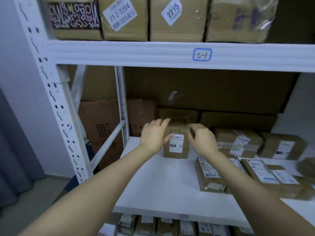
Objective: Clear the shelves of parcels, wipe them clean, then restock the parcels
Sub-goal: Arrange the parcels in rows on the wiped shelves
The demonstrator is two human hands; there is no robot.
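A small upright cardboard parcel [176,147] with a white label and handwritten digits stands at the back of the white middle shelf [163,188]. My left hand [154,135] holds its left side, thumb on the front by the label and fingers over the top edge. My right hand [202,138] grips its right side with curled fingers. More labelled parcels [238,142] sit on the shelf to the right, and two flat ones [209,176] lie nearer the front edge.
The upper shelf beam marked "5-1" [202,55] carries a row of cardboard boxes [177,19]. Large brown cartons [221,92] stand behind the shelf. A white perforated upright [56,106] rises at the left. Several small parcels [170,225] fill the shelf below.
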